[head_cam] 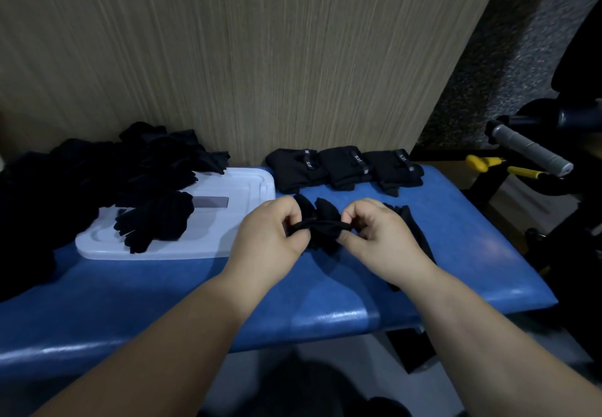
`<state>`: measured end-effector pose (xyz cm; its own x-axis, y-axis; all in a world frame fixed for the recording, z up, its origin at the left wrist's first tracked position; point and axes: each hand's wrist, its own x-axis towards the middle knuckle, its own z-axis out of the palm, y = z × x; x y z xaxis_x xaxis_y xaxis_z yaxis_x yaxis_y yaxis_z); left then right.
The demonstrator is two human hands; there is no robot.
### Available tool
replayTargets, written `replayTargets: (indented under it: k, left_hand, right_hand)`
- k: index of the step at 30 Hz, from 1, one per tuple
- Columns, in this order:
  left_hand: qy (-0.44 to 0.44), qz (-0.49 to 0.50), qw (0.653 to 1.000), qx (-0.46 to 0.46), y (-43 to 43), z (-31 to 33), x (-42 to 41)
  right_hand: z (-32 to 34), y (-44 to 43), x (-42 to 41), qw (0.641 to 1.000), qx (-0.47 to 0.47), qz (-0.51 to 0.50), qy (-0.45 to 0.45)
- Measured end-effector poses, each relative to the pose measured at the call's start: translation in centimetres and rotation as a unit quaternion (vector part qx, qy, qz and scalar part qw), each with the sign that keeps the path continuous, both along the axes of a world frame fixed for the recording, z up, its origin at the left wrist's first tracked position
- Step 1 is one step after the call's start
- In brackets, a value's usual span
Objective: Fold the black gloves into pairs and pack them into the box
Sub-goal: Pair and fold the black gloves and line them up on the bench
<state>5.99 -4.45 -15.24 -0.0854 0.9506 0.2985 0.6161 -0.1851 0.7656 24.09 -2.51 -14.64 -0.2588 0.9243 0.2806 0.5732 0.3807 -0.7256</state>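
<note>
Hands first: our left hand (270,231) and right hand (381,234) each pinch one end of one black glove (321,226), bunched between them just above the blue worktop (456,254); three folded pairs (342,166) sit in a row at its far edge; one loose pile (97,172) spills onto one white lid (241,188).

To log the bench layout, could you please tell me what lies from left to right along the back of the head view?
Pile of loose black gloves → white plastic lid → three folded glove pairs → grey padded handle.
</note>
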Motion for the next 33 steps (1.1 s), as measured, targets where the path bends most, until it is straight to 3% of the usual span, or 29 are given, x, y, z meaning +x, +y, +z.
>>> replayTargets:
  k: [7,17,21,23,26,30,33]
  left_hand:
    - [0.000,0.020,1.000,-0.020,-0.2,0.1,0.2]
    - [-0.005,0.058,0.998,-0.036,-0.1,0.1,0.1]
    - [-0.062,-0.026,0.997,-0.049,-0.3,0.3,0.2]
    - [-0.117,-0.110,0.985,-0.065,-0.4,0.5,0.2]
    - [-0.126,-0.171,0.974,-0.079,-0.7,0.7,0.1]
    - [-0.134,-0.155,0.975,-0.087,-0.6,0.5,0.2]
    - [-0.143,-0.129,0.977,-0.088,-0.4,0.5,0.2]
  right_hand:
    - [-0.1,-0.2,-0.6,0.998,0.006,-0.017,0.062]
    - [-0.1,-0.5,-1.3,0.994,0.068,-0.090,-0.006]
    - [0.1,-0.6,-1.3,0.994,0.048,-0.094,-0.010]
    - [0.3,-0.5,-1.2,0.994,0.037,-0.102,0.019]
    - [0.4,-0.2,-0.9,0.991,0.016,-0.117,0.059]
    - [0.8,-0.4,-1.0,0.989,-0.018,-0.103,0.101]
    - [1.3,-0.6,-1.1,0.975,-0.102,-0.063,0.188]
